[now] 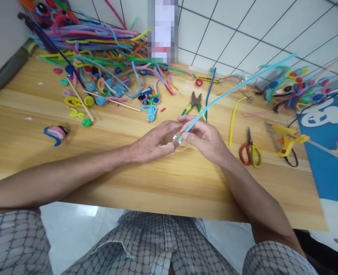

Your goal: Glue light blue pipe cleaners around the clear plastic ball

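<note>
Bench (157, 183): pale wood, full width; white-tiled wall (232, 23) behind. Upper left: multicoloured pipe-cleaner heap (94, 38). Centre: left hand (148, 145), grip half-curled about clear round piece (174, 138), firmness of hold unclear; pixelated panel (163, 30), unreadable; pliers (197, 100); red disc (199, 82), marking illegible; right hand (205, 139), grip pinched on light-blue pipe cleaner (229, 91) slanting to upper right. Right: scissors (250, 142); yellow glue gun (288, 139); blue mat (319, 152), white shapes.

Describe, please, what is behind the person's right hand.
Behind the right hand, green-and-yellow-handled pliers and a dark-blue pipe cleaner are partly visible. The hand covers the tabletop beneath it, so whether either continues there cannot be seen.
</note>
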Action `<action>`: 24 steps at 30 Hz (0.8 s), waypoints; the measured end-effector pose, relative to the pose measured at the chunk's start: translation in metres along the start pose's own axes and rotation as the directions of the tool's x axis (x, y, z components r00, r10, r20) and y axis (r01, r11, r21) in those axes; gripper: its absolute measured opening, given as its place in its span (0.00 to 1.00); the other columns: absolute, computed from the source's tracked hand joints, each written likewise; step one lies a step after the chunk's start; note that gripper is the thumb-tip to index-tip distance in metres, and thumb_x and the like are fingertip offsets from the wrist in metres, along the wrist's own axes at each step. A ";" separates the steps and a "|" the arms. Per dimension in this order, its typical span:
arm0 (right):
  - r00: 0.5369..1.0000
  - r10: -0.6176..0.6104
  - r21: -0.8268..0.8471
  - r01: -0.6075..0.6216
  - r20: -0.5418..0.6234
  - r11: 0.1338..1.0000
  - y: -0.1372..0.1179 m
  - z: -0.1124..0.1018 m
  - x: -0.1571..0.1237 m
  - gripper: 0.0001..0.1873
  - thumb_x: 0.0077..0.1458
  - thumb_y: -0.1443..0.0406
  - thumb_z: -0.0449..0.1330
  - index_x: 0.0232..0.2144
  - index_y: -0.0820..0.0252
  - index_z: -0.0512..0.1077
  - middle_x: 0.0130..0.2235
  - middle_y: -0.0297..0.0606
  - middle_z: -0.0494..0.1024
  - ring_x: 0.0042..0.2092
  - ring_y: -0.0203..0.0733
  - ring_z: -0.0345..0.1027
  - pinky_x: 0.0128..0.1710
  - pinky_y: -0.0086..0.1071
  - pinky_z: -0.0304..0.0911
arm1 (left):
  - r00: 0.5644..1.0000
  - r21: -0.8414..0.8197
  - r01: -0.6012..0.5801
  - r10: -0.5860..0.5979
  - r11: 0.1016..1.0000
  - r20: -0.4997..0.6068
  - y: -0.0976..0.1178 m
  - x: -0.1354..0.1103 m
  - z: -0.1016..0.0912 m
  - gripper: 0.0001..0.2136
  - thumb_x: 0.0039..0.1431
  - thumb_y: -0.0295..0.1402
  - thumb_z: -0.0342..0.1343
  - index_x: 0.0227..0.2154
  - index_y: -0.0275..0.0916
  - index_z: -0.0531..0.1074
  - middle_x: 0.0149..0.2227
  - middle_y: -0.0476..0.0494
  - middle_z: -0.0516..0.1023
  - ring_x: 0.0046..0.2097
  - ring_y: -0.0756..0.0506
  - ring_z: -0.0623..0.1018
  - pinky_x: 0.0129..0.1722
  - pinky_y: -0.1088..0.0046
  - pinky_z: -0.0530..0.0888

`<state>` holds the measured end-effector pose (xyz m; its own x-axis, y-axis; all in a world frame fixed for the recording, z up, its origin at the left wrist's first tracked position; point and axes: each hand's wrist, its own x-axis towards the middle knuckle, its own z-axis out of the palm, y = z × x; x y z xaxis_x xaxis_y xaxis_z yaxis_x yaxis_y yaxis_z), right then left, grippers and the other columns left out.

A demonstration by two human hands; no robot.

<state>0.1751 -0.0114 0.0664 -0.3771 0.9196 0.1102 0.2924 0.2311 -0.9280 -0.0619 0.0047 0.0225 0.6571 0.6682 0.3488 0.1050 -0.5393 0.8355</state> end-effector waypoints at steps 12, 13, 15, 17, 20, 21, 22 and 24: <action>0.999 0.031 0.030 -0.030 -0.026 0.999 0.001 0.003 0.000 0.11 0.60 0.55 0.73 0.39 0.53 0.81 0.62 0.43 0.80 0.64 0.52 0.77 0.65 0.50 0.74 | 0.999 0.041 0.024 -0.023 0.999 -0.028 -0.001 -0.005 0.006 0.29 0.72 0.39 0.59 0.72 0.40 0.65 0.68 0.30 0.76 0.67 0.32 0.78 0.69 0.45 0.77; 0.999 0.031 0.032 -0.030 -0.025 0.999 0.002 0.003 0.000 0.10 0.60 0.56 0.72 0.40 0.53 0.81 0.63 0.43 0.80 0.64 0.52 0.77 0.65 0.50 0.74 | 0.999 0.043 0.028 -0.027 0.999 -0.028 -0.001 -0.005 0.006 0.28 0.72 0.39 0.58 0.71 0.39 0.65 0.67 0.29 0.77 0.66 0.32 0.79 0.68 0.45 0.77; 0.999 0.032 0.030 -0.032 -0.022 0.999 0.003 0.003 -0.001 0.10 0.60 0.56 0.72 0.41 0.52 0.81 0.63 0.43 0.80 0.64 0.52 0.76 0.64 0.50 0.75 | 0.999 0.052 0.031 -0.029 0.998 -0.033 0.001 -0.005 0.007 0.28 0.72 0.39 0.58 0.72 0.39 0.65 0.67 0.30 0.77 0.65 0.32 0.80 0.67 0.47 0.78; 0.999 0.034 0.022 -0.033 -0.022 0.999 0.004 0.004 -0.001 0.09 0.61 0.57 0.72 0.41 0.52 0.81 0.63 0.42 0.80 0.65 0.52 0.76 0.65 0.50 0.75 | 0.999 0.058 0.031 -0.029 0.998 -0.036 0.001 -0.005 0.008 0.28 0.72 0.39 0.57 0.72 0.40 0.65 0.66 0.32 0.78 0.65 0.34 0.80 0.66 0.49 0.79; 0.999 0.028 0.022 -0.027 -0.025 0.999 0.004 0.004 -0.001 0.09 0.61 0.57 0.72 0.41 0.52 0.81 0.63 0.42 0.80 0.66 0.52 0.75 0.66 0.51 0.74 | 0.998 0.041 0.035 -0.033 0.999 -0.047 0.000 -0.006 0.009 0.28 0.71 0.39 0.58 0.71 0.42 0.65 0.66 0.33 0.78 0.65 0.34 0.80 0.67 0.49 0.79; 0.999 0.027 0.024 -0.026 -0.026 0.999 0.004 0.004 -0.001 0.09 0.61 0.56 0.72 0.41 0.52 0.81 0.63 0.42 0.80 0.66 0.52 0.75 0.67 0.51 0.73 | 0.998 0.032 0.039 -0.037 0.999 -0.054 -0.001 -0.006 0.009 0.28 0.71 0.39 0.59 0.71 0.43 0.65 0.67 0.33 0.78 0.65 0.34 0.80 0.67 0.47 0.78; 0.999 0.027 0.027 -0.026 -0.030 0.999 0.004 0.004 0.000 0.10 0.60 0.56 0.72 0.40 0.52 0.81 0.63 0.42 0.81 0.66 0.52 0.75 0.67 0.51 0.73 | 0.997 0.024 0.042 -0.041 0.999 -0.061 -0.002 -0.006 0.009 0.28 0.71 0.39 0.59 0.71 0.43 0.65 0.68 0.33 0.77 0.66 0.33 0.79 0.68 0.46 0.78; 0.999 0.031 0.036 -0.029 -0.044 0.999 0.004 0.005 0.000 0.10 0.60 0.56 0.72 0.39 0.52 0.80 0.62 0.42 0.81 0.66 0.52 0.75 0.67 0.51 0.73 | 0.996 0.018 0.044 -0.043 0.999 -0.072 -0.004 -0.006 0.009 0.28 0.71 0.40 0.59 0.71 0.44 0.64 0.70 0.32 0.74 0.69 0.32 0.77 0.70 0.44 0.76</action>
<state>0.1718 -0.0118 0.0605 -0.3288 0.9394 0.0973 0.2712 0.1926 -0.9431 -0.0589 -0.0018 0.0132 0.5965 0.7260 0.3422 0.1476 -0.5183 0.8423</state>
